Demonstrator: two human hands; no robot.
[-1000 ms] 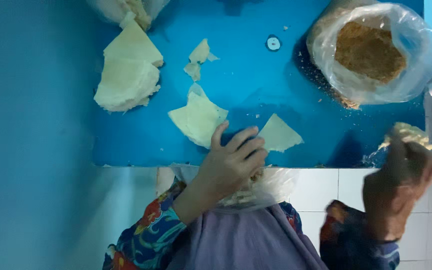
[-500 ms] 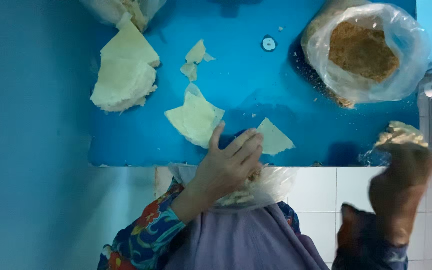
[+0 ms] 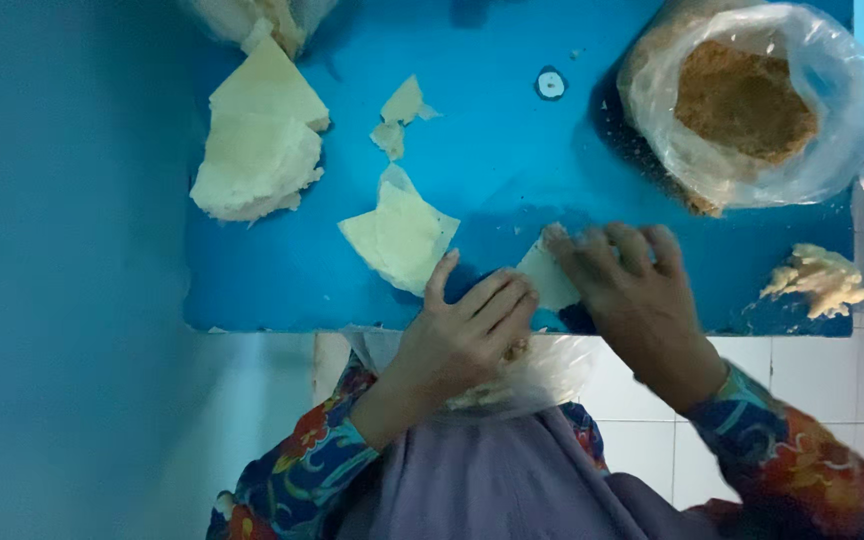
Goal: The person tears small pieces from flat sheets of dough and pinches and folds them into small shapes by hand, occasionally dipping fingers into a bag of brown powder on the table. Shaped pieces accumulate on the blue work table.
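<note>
A small pale pastry sheet (image 3: 549, 282) lies near the front edge of the blue table (image 3: 512, 160). My right hand (image 3: 632, 295) reaches over it from the right, its curled fingertips pressing on the sheet's upper corner. My left hand (image 3: 464, 332) lies flat at the table's edge, fingers together, their tips touching the sheet's left side. Under the left hand a clear plastic bag (image 3: 537, 375) holding something pale rests on my lap. A folded stack of two or three sheets (image 3: 400, 235) sits just left of the hands.
A clear bag of brown crumbly filling (image 3: 747, 100) stands at the back right. A pale crumbly clump (image 3: 820, 280) lies at the right front. A thick pile of sheets (image 3: 257, 150) sits at the back left, with torn scraps (image 3: 400, 112) and a small white disc (image 3: 550, 84) between.
My right hand was off the table's right edge holding the pale clump. It has let go of the clump and swung left onto the small sheet. The left hand has barely moved.
</note>
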